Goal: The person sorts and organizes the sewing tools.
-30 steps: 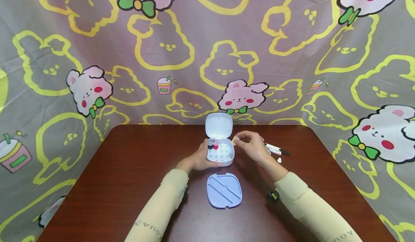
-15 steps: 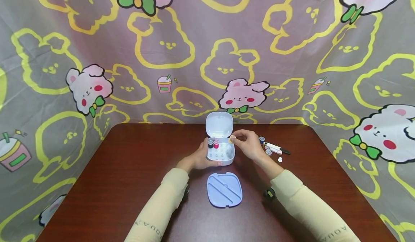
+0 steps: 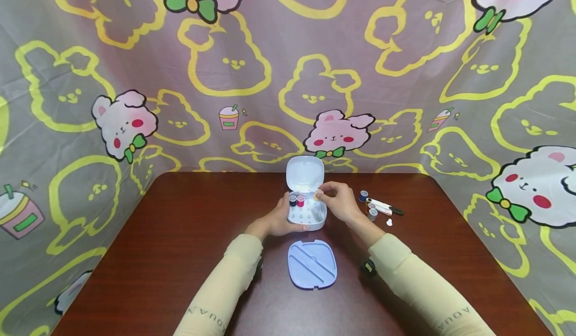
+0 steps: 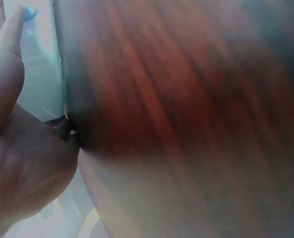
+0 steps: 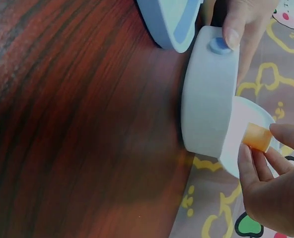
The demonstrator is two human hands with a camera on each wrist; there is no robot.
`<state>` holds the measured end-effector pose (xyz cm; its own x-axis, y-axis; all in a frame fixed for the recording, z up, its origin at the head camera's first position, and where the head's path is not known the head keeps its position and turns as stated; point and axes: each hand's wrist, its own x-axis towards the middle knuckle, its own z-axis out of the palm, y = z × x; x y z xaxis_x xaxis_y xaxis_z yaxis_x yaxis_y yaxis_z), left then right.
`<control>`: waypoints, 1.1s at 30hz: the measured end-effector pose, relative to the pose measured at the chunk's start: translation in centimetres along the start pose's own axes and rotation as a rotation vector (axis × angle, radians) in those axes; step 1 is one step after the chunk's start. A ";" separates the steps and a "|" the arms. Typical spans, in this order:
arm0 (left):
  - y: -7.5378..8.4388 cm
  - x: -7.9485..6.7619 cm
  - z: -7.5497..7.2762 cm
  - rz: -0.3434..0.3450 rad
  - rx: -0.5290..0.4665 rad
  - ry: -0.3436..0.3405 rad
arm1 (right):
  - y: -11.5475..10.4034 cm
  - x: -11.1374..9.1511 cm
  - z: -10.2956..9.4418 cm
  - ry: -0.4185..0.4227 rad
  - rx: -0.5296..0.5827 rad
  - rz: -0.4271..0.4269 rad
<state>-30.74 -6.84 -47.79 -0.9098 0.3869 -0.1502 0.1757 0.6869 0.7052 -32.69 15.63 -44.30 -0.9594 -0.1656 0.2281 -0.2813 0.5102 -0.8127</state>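
My left hand (image 3: 275, 219) grips the left side of a white sewing box (image 3: 320, 221) whose lid (image 3: 305, 173) stands raised. The thumb lies along the front wall, near a blue latch (image 5: 219, 45). A black thread spool (image 3: 293, 200) and a pink thread spool (image 3: 300, 201) sit side by side in the back row of the box, with short pegs around them. Over the back right corner, my right hand (image 3: 344, 201) pinches a yellow-orange thread spool (image 5: 257, 137) between thumb and fingertips. In the head view, the fingers mostly hide that spool.
A light blue tray (image 3: 312, 264) with a diagonal divider lies in front of the box. To the right are a blue spool (image 3: 363, 195), a pale spool (image 3: 372, 215), a white tool with a black end (image 3: 384, 207) and a small white piece (image 3: 389, 222).
My right hand has moved left with the yellow-orange spool, from beside the box to over its back right corner. The left hand keeps its hold on the box.
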 end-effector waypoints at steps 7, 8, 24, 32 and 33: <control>-0.1 0.1 0.0 0.004 0.008 0.005 | 0.3 0.2 0.7 -0.005 -0.011 0.004; -0.1 0.1 0.1 0.004 0.009 0.004 | 0.4 0.2 0.8 -0.004 -0.014 0.003; -0.1 0.2 0.1 -0.006 0.008 -0.007 | 0.6 0.9 1.9 -0.007 -0.055 0.021; -0.1 0.2 0.1 0.000 0.003 -0.013 | 0.9 1.2 2.5 -0.029 -0.098 -0.002; -0.1 0.2 0.1 0.001 0.004 -0.013 | 0.9 1.2 2.5 -0.030 -0.108 -0.010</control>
<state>-30.94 -6.79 -47.98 -0.9047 0.3954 -0.1585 0.1781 0.6890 0.7025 -34.08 13.76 -46.11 -0.9561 -0.1954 0.2185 -0.2927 0.5959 -0.7478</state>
